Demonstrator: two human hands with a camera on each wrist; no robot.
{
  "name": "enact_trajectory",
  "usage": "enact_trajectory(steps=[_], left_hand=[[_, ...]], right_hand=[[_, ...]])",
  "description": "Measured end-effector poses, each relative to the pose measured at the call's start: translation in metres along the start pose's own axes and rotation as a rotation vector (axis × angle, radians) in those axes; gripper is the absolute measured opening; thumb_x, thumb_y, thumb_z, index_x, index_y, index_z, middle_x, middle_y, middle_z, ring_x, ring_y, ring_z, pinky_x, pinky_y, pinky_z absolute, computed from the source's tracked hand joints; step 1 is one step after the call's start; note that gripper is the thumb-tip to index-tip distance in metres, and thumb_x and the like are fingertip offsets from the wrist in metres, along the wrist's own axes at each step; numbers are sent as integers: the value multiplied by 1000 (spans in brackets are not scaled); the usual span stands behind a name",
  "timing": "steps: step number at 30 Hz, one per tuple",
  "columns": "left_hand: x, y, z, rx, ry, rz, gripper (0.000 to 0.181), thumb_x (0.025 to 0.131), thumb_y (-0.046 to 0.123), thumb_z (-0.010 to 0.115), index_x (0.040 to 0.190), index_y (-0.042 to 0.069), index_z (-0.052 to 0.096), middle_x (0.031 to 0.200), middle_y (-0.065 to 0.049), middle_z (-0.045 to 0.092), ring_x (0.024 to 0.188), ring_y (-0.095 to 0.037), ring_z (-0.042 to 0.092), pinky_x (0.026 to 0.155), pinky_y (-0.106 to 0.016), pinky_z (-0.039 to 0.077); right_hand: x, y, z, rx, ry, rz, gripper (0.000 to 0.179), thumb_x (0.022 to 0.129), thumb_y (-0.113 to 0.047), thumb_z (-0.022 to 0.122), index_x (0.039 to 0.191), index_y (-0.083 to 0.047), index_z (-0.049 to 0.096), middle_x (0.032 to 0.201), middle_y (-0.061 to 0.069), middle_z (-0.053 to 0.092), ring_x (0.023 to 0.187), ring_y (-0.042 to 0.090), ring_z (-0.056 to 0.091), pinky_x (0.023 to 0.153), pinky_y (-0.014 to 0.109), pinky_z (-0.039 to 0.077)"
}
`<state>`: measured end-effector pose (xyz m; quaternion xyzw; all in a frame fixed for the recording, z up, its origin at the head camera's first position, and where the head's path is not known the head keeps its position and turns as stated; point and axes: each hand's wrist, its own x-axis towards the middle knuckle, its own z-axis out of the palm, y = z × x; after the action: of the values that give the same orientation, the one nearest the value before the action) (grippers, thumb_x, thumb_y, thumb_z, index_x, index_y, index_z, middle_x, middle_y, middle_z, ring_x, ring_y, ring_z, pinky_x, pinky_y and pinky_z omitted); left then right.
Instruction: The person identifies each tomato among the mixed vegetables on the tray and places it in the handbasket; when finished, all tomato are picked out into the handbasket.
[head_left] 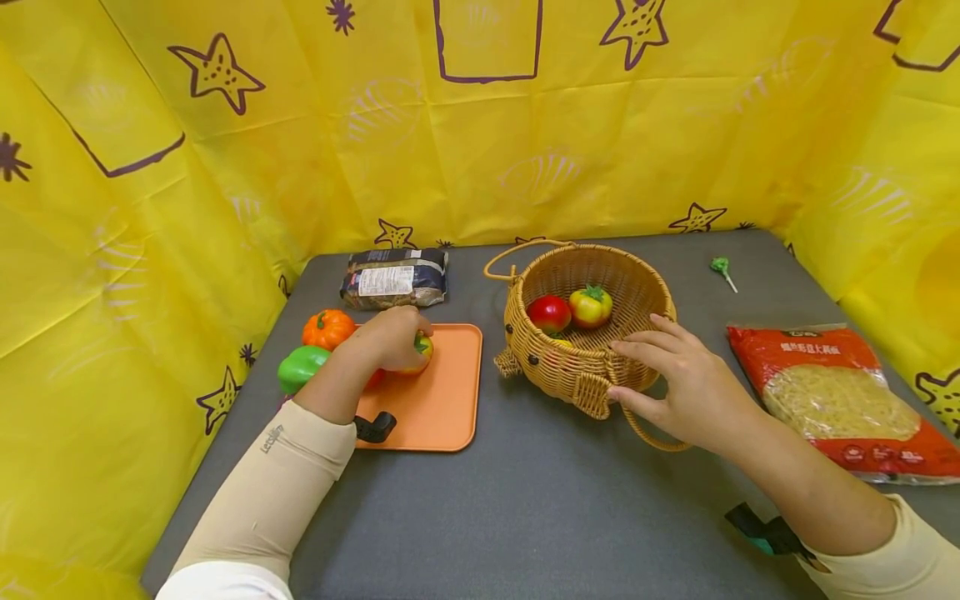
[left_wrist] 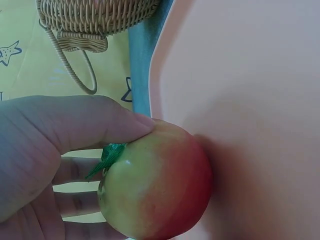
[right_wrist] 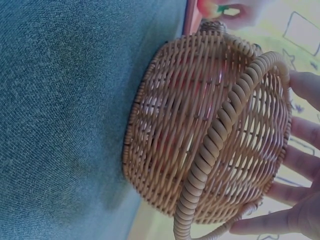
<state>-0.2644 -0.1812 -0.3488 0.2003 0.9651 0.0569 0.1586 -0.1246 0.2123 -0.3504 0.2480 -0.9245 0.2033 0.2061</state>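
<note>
My left hand (head_left: 388, 335) grips a yellow-and-red toy tomato (left_wrist: 160, 185) with a green leafy top, over the orange tray (head_left: 453, 408). Right of the tray stands a wicker basket (head_left: 558, 375) with an animal snout and eyes. Inside it lie a red fruit (head_left: 550, 313) and another yellow-red tomato (head_left: 591, 306); a further yellow piece is mostly hidden by the rim. My right hand (head_left: 678, 383) rests its spread fingertips on the basket's right rim, the thumb lower, near the handle (right_wrist: 220, 125). A toy pumpkin (head_left: 328, 330) and a green pepper (head_left: 302, 368) sit left of my left wrist.
A dark printed food pack (head_left: 393, 279) lies behind the tray. At the right is a red bag of pasta (head_left: 840, 400), with a green lollipop (head_left: 722, 268) farther back. Yellow patterned cloth (head_left: 480, 158) encloses the grey table (head_left: 510, 517).
</note>
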Motion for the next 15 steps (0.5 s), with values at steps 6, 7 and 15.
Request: enact_trajectory(steps=[6,7,15], left_hand=[[0,0,1,15,36,51,44,85,22,77,126,7,73,121,-12,67,102,-29,55,94,-44,51],[-1,0,1,17,44,64,43,85,22,77,125,7,73,120,-13,66,101,-29,56,93,-44,51],[-2,5,-1,-5,144,159,33,86,24,78,116,12,75,113,-9,61,96,-27,56,85,-40,51]], right_hand=[[-1,1,1,5,5,-8,53,70,-31,93,118,-15,76,118,11,72,133,48,51,101,70,43],[-1,1,0,4,3,-8,53,71,-31,93,118,-15,76,118,11,72,133,48,51,102,70,43],[-1,1,1,7,0,-12,53,71,-31,93,118,-15,76,118,11,72,133,49,50,103,69,42]])
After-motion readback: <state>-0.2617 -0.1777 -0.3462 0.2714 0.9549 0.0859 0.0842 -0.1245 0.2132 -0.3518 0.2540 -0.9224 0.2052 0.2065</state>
